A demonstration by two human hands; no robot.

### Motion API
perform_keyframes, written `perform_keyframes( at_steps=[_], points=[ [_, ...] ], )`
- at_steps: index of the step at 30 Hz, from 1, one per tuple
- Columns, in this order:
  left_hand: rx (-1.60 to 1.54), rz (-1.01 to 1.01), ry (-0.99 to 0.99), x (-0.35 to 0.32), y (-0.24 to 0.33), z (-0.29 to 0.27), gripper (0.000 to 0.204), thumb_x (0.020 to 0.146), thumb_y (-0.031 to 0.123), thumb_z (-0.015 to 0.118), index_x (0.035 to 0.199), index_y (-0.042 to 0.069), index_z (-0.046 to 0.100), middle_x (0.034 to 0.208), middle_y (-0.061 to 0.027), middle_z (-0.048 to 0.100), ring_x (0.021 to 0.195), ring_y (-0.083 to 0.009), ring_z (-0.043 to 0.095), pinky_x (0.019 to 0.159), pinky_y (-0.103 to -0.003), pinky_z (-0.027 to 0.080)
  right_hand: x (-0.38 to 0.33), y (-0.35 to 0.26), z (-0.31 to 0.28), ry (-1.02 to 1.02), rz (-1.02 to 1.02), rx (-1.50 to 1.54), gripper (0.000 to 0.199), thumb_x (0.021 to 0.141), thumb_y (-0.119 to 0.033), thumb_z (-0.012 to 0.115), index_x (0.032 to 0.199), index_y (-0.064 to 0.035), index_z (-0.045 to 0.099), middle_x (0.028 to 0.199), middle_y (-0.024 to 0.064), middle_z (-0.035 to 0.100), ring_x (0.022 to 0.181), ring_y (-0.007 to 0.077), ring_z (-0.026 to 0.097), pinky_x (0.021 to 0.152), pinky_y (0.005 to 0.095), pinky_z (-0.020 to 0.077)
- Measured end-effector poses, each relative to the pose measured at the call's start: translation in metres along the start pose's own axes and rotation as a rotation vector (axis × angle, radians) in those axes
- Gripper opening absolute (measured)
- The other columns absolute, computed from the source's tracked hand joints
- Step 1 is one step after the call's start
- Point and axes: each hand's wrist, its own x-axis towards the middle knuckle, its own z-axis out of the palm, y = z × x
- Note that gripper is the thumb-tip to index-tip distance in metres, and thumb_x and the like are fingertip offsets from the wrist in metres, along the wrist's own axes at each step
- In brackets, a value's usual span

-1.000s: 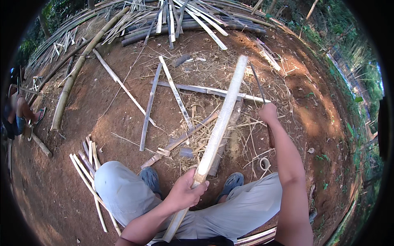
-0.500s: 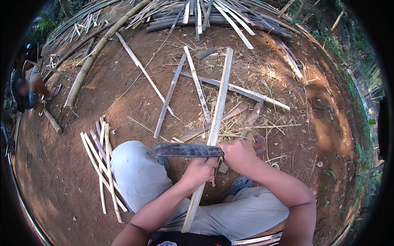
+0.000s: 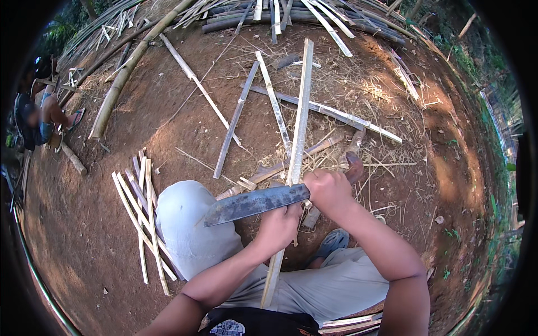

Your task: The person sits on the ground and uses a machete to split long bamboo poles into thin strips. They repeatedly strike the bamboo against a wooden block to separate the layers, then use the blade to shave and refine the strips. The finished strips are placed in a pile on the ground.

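A long split bamboo strip [image 3: 300,123] stretches from my lap away over the ground, its pale inner side showing. My left hand [image 3: 278,227] is closed round it just below the blade. My right hand [image 3: 330,193] grips the handle of a machete [image 3: 258,203], whose end sticks out past the fist. The broad, dark-spotted blade lies across the strip and points left over my raised knee [image 3: 193,218]. Whether its edge bites into the bamboo, I cannot tell.
Cut strips [image 3: 147,218] lie piled left of my knee. Further strips [image 3: 235,120] and curly shavings [image 3: 358,98] are scattered ahead. A thick bamboo pole [image 3: 129,73] and a stack of poles [image 3: 302,27] lie farther off. At far left sits another person [image 3: 47,115].
The machete has turned so that its broad side faces up and its tip drops nearer me. The strip's far end reaches farther away, and the handle end has risen.
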Motion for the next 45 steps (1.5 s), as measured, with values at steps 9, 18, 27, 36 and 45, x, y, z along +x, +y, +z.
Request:
perform_keyframes(
  at_steps=[9, 18, 27, 36, 45],
  points=[
    [-0.341, -0.131, -0.062, 0.0, -0.004, 0.024, 0.017, 0.105, 0.026, 0.046, 0.106, 0.01, 0.05, 0.069, 0.0052, 0.04, 0.05, -0.0031, 0.033, 0.043, -0.022, 0.029, 0.009, 0.045, -0.014, -0.167, 0.235, -0.115, 0.013, 0.082, -0.005, 0.056, 0.079, -0.0042, 0.069, 0.065, 0.0177, 0.065, 0.057, 0.0306, 0.068, 0.056, 0.042, 0.0574],
    [0.151, 0.24, 0.014, -0.007, -0.021, 0.019, 0.02, 0.105, 0.025, 0.046, 0.101, 0.005, 0.052, 0.066, -0.0005, 0.049, 0.05, -0.0091, 0.047, 0.045, -0.029, 0.04, 0.014, 0.09, -0.017, -0.088, 0.235, -0.189, 0.015, 0.084, -0.005, 0.055, 0.072, -0.0039, 0.064, 0.066, 0.0139, 0.067, 0.055, 0.0262, 0.068, 0.051, 0.0375, 0.0571],
    [0.003, -0.125, -0.346, -0.019, 0.008, -0.002, 0.017, 0.106, 0.024, 0.044, 0.109, 0.008, 0.05, 0.073, 0.0017, 0.046, 0.051, -0.0044, 0.04, 0.043, -0.024, 0.037, 0.011, 0.149, -0.027, -0.134, 0.494, -0.295, 0.017, 0.09, -0.002, 0.052, 0.081, -0.0002, 0.066, 0.067, 0.0159, 0.066, 0.054, 0.0239, 0.067, 0.047, 0.0359, 0.0572],
    [-0.045, -0.321, -0.413, -0.039, 0.019, -0.01, 0.02, 0.104, 0.026, 0.048, 0.108, 0.006, 0.05, 0.071, 0.0009, 0.046, 0.05, -0.0057, 0.038, 0.043, -0.024, 0.036, -0.004, 0.17, -0.029, -0.087, 0.632, -0.221, 0.013, 0.082, -0.009, 0.059, 0.077, -0.0038, 0.07, 0.075, 0.0184, 0.07, 0.071, 0.0308, 0.073, 0.061, 0.0433, 0.059],
    [-0.017, -0.321, -0.369, -0.046, 0.017, -0.025, 0.02, 0.104, 0.026, 0.05, 0.108, 0.007, 0.048, 0.073, 0.0007, 0.044, 0.052, -0.0064, 0.037, 0.044, -0.024, 0.033, -0.038, 0.13, -0.011, -0.275, 0.519, -0.074, 0.017, 0.086, -0.009, 0.057, 0.088, 0.0016, 0.07, 0.086, 0.0207, 0.071, 0.078, 0.0352, 0.072, 0.067, 0.0443, 0.0594]
  ],
)
